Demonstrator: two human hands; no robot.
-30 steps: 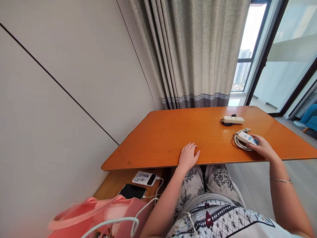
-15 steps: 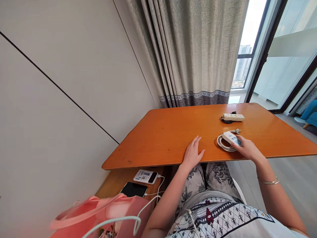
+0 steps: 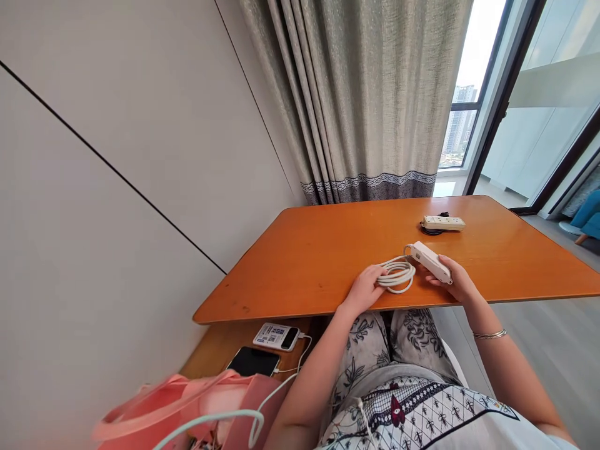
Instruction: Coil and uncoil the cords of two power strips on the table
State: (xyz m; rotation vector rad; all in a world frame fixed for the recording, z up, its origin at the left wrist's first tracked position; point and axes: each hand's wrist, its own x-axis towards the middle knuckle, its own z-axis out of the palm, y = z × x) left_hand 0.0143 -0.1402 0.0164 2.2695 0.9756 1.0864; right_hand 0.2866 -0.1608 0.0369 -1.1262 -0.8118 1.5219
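Note:
A white power strip is in my right hand, tilted so its sockets are out of sight and a plain face shows. My left hand grips the strip's coiled white cable by its left side, with the fingers closed on the loops. The cable joins the strip at its far left end. Its plug is hidden from this angle. Farther back on the orange-brown table lies a second, cream power strip with a black cord beneath it.
Left of my lap, a lower wooden surface holds a white power bank and a dark phone, joined by a white cable. A pink bag stands closer to me. Behind the table hangs a grey curtain, beside a window.
My right hand has picked up the white power strip and turned its sockets away. My left hand has moved right from the bare tabletop and taken hold of the coiled cable, which has shifted left.

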